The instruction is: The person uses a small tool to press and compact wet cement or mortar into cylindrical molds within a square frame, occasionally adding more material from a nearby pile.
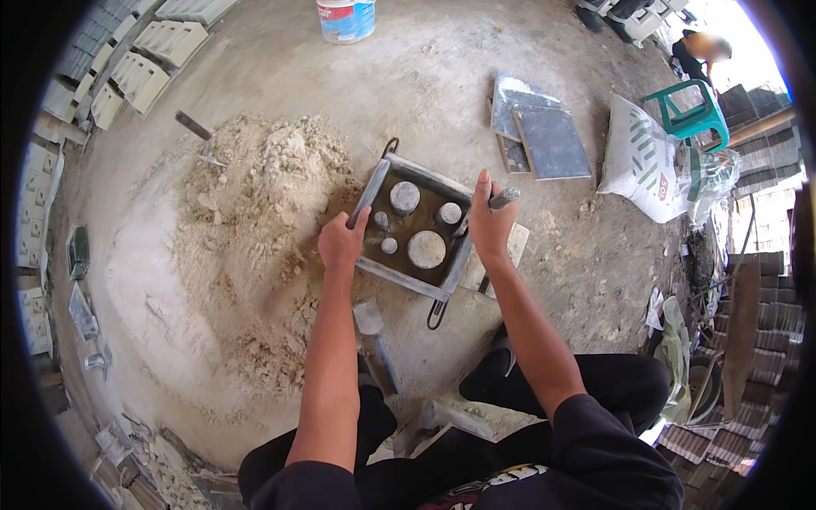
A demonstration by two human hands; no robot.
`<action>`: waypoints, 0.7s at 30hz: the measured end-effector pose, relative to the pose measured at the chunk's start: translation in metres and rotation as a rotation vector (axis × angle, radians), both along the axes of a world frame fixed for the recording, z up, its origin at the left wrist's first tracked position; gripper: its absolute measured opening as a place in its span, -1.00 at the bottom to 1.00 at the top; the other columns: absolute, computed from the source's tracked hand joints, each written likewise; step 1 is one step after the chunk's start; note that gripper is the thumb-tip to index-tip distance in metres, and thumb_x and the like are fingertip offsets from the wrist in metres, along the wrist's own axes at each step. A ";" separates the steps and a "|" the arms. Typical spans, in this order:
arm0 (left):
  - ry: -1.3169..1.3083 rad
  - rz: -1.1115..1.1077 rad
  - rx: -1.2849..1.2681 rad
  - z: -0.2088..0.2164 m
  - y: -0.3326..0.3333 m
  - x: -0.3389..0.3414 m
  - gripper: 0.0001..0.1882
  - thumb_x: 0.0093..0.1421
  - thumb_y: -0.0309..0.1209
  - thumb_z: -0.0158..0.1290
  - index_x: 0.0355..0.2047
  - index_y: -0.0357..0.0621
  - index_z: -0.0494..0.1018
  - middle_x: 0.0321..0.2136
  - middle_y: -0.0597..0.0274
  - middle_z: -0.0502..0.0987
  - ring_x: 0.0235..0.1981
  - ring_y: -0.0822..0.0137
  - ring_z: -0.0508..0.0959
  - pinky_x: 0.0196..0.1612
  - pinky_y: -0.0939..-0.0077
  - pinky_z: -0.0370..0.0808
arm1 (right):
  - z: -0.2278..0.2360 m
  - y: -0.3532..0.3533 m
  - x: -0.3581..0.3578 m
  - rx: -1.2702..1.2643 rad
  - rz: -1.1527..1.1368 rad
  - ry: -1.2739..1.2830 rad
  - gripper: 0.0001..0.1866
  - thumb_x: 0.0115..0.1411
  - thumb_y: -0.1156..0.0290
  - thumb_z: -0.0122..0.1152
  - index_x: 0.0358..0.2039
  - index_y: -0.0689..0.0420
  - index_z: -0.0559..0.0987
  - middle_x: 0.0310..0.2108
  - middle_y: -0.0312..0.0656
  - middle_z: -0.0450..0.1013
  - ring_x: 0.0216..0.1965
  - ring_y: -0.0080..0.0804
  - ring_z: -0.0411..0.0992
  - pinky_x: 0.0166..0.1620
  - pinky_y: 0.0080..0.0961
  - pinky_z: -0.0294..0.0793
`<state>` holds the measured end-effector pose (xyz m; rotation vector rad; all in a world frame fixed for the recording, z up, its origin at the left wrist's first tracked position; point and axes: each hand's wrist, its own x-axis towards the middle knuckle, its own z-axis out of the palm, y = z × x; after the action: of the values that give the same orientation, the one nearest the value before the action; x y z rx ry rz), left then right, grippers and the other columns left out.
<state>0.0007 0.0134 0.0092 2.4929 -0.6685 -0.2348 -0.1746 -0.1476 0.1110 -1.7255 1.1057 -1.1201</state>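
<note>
A square metal mould [406, 289] rests on the ground in front of me, tilted in view, with wire loops at two corners. Several round grey cylinders of different sizes stand inside it, among them a large pale one [427, 250] and another large one [405, 198]. My left hand [342, 240] is closed on the mould's left wall. My right hand [492, 219] grips a hand tool with a grey rounded handle [505, 198]; its working end reaches the mould's right wall, mostly hidden. A pale flat board [517, 244] lies partly beneath my right hand.
Left of the mould rises a heap of sandy powder [263, 187] with a handled tool [194, 126] stuck in it. A flat-bladed scraper [371, 319] lies near my legs. Grey plates [551, 140], a white sack [637, 157], a green stool [693, 115] and a bucket [347, 21] stand farther off.
</note>
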 end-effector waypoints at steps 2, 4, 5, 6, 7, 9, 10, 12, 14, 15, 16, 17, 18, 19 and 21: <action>0.007 -0.037 -0.004 -0.001 -0.001 0.000 -0.30 0.14 0.26 -0.03 -0.62 -0.25 0.39 -0.55 -0.13 0.52 -0.43 -0.18 0.52 -0.36 0.01 0.42 | 0.000 -0.005 -0.003 0.099 0.022 -0.012 -0.47 0.37 0.16 0.03 -0.70 0.18 0.30 -0.71 -0.48 0.13 -0.60 -0.69 0.06 -0.56 -0.48 0.04; 0.000 -0.060 -0.018 -0.003 0.004 0.006 -0.31 0.15 0.25 -0.02 -0.61 -0.26 0.39 -0.56 -0.16 0.50 -0.43 -0.21 0.50 -0.37 -0.01 0.40 | 0.006 0.001 0.001 0.194 0.049 -0.056 -0.44 0.37 0.13 0.03 -0.74 0.14 0.25 -0.72 -0.51 0.06 -0.62 -0.70 0.01 -0.57 -0.48 -0.03; -0.003 -0.065 -0.035 -0.004 0.005 0.007 -0.31 0.15 0.24 0.00 -0.60 -0.27 0.39 -0.56 -0.19 0.48 -0.43 -0.24 0.48 -0.38 -0.03 0.38 | 0.008 0.003 0.000 0.217 0.038 -0.064 -0.43 0.37 0.11 0.03 -0.75 0.13 0.25 -0.72 -0.52 0.06 -0.63 -0.71 0.00 -0.58 -0.49 -0.04; -0.006 -0.071 -0.053 -0.005 0.004 0.007 -0.31 0.14 0.23 0.01 -0.59 -0.28 0.39 -0.57 -0.22 0.46 -0.43 -0.27 0.47 -0.39 -0.04 0.35 | 0.010 0.007 0.000 0.239 0.026 -0.072 -0.42 0.36 0.09 0.04 -0.76 0.11 0.25 -0.73 -0.52 0.05 -0.63 -0.71 -0.01 -0.58 -0.49 -0.06; -0.015 -0.085 -0.057 -0.006 0.002 0.010 -0.32 0.15 0.23 -0.01 -0.60 -0.27 0.39 -0.57 -0.19 0.48 -0.43 -0.24 0.49 -0.38 -0.03 0.38 | 0.012 0.009 -0.001 0.262 0.015 -0.080 -0.41 0.36 0.08 0.04 -0.77 0.10 0.26 -0.74 -0.53 0.05 -0.64 -0.72 -0.02 -0.59 -0.50 -0.07; -0.020 -0.113 -0.039 -0.004 0.006 0.009 -0.32 0.16 0.24 -0.04 -0.61 -0.23 0.40 -0.57 -0.12 0.51 -0.43 -0.18 0.53 -0.37 -0.02 0.43 | 0.008 0.002 -0.007 0.274 0.039 -0.077 -0.37 0.34 0.02 0.05 -0.81 0.07 0.26 -0.77 -0.47 0.13 -0.69 -0.69 0.07 -0.60 -0.55 0.01; -0.006 -0.102 -0.033 -0.004 0.010 0.006 -0.32 0.16 0.24 -0.04 -0.62 -0.23 0.40 -0.58 -0.12 0.51 -0.43 -0.19 0.53 -0.37 -0.02 0.43 | 0.007 -0.002 -0.009 0.279 0.052 -0.080 -0.36 0.34 -0.01 0.05 -0.83 0.06 0.27 -0.79 -0.44 0.17 -0.71 -0.68 0.11 -0.60 -0.58 0.06; 0.013 -0.086 -0.050 -0.002 0.008 0.004 -0.33 0.17 0.23 -0.04 -0.62 -0.22 0.40 -0.58 -0.12 0.51 -0.42 -0.19 0.53 -0.37 -0.01 0.43 | 0.004 -0.009 -0.010 0.281 0.087 -0.090 -0.36 0.33 -0.01 0.06 -0.83 0.07 0.28 -0.80 -0.42 0.18 -0.72 -0.66 0.12 -0.60 -0.58 0.08; 0.033 -0.077 -0.020 0.003 0.011 0.004 -0.34 0.17 0.22 -0.03 -0.57 -0.24 0.42 -0.53 -0.18 0.51 -0.39 -0.23 0.51 -0.36 -0.02 0.41 | 0.004 -0.008 -0.012 0.289 0.134 -0.081 -0.37 0.34 0.02 0.06 -0.83 0.07 0.28 -0.80 -0.42 0.18 -0.73 -0.66 0.12 -0.60 -0.57 0.08; 0.045 -0.073 -0.006 0.006 0.011 0.003 -0.34 0.17 0.22 -0.03 -0.54 -0.25 0.43 -0.51 -0.22 0.51 -0.38 -0.25 0.50 -0.35 -0.02 0.40 | 0.003 -0.008 -0.012 0.257 0.188 -0.102 -0.39 0.33 0.04 0.08 -0.82 0.08 0.30 -0.79 -0.46 0.17 -0.72 -0.69 0.10 -0.61 -0.58 0.04; 0.026 -0.070 -0.011 0.005 0.011 0.001 -0.35 0.18 0.22 -0.05 -0.52 -0.24 0.44 -0.50 -0.21 0.52 -0.37 -0.24 0.51 -0.34 -0.03 0.41 | -0.001 -0.007 -0.012 0.225 0.240 -0.122 -0.40 0.33 0.07 0.09 -0.81 0.08 0.31 -0.77 -0.49 0.15 -0.70 -0.72 0.07 -0.62 -0.58 0.00; 0.002 -0.067 -0.018 0.004 0.009 0.001 -0.35 0.19 0.22 -0.06 -0.50 -0.23 0.45 -0.49 -0.21 0.53 -0.36 -0.24 0.52 -0.33 -0.03 0.42 | -0.001 -0.008 -0.011 0.190 0.293 -0.148 -0.42 0.33 0.09 0.10 -0.80 0.09 0.32 -0.76 -0.53 0.13 -0.69 -0.76 0.05 -0.62 -0.59 -0.04; -0.022 -0.064 -0.024 0.003 0.007 0.000 -0.36 0.20 0.21 -0.08 -0.48 -0.22 0.46 -0.48 -0.21 0.54 -0.36 -0.23 0.53 -0.32 -0.03 0.43 | -0.001 -0.011 -0.010 0.224 0.310 -0.127 -0.43 0.32 0.10 0.11 -0.79 0.09 0.32 -0.76 -0.53 0.13 -0.69 -0.75 0.04 -0.62 -0.59 -0.04; -0.027 -0.043 -0.023 0.001 0.006 -0.003 -0.37 0.22 0.20 -0.10 -0.44 -0.21 0.47 -0.46 -0.21 0.54 -0.34 -0.23 0.53 -0.30 -0.03 0.45 | -0.001 -0.016 -0.008 0.259 0.325 -0.107 -0.44 0.32 0.12 0.12 -0.79 0.09 0.32 -0.76 -0.53 0.13 -0.69 -0.74 0.04 -0.62 -0.58 -0.04; -0.037 -0.006 -0.024 0.000 -0.001 -0.013 -0.38 0.24 0.19 -0.14 -0.38 -0.19 0.49 -0.43 -0.20 0.56 -0.31 -0.22 0.55 -0.27 -0.04 0.47 | 0.011 -0.020 -0.004 0.292 0.295 -0.125 -0.45 0.32 0.16 0.13 -0.79 0.09 0.31 -0.76 -0.53 0.12 -0.68 -0.73 0.04 -0.62 -0.57 -0.04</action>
<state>-0.0124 0.0120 0.0095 2.4783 -0.6900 -0.1824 -0.1784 -0.1676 0.1217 -1.5083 0.8564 -0.8259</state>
